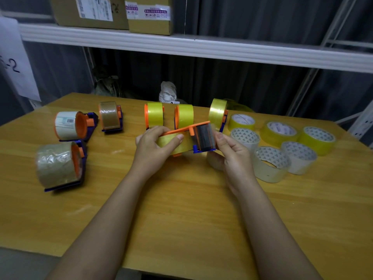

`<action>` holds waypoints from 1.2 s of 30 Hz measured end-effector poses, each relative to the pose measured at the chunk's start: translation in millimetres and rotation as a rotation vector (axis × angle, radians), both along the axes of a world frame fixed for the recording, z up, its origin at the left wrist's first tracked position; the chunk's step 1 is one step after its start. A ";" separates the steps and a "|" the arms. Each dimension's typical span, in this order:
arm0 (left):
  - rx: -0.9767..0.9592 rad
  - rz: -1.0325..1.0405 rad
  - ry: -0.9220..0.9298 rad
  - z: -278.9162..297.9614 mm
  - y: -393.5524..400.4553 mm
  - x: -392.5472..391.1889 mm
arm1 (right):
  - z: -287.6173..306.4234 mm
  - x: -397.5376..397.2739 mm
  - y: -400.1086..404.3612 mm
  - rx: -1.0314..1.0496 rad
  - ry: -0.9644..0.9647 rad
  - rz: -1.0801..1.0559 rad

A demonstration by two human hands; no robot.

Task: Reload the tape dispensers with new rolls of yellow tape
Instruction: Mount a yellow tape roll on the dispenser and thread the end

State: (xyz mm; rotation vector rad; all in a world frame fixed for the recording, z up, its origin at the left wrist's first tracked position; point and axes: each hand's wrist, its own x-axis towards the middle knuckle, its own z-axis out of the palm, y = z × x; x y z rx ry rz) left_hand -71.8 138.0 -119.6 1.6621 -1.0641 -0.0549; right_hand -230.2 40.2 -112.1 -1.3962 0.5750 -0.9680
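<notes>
Head view: both hands [155, 146] on dispenser [187, 138], mid-table [181, 209].

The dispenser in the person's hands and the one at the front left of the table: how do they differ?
The held dispenser carries a bright yellow roll; the front-left dispenser carries a dull brownish one. The held dispenser is off the table, gripped by the left hand with the right hand at its cutter end; the front-left dispenser rests untouched on the table. Both have orange and blue plastic bodies.
</notes>
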 end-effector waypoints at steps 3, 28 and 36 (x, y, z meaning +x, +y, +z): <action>0.002 -0.006 0.033 0.9 1.0 -0.9 | 0.0 0.0 0.6 -0.054 0.023 -0.005; -0.036 -0.032 0.320 11.4 1.3 -15.7 | -0.7 4.2 5.6 -0.092 0.003 0.183; -0.059 0.029 0.464 12.7 -3.5 -7.9 | 1.0 1.7 9.2 -0.195 0.127 0.151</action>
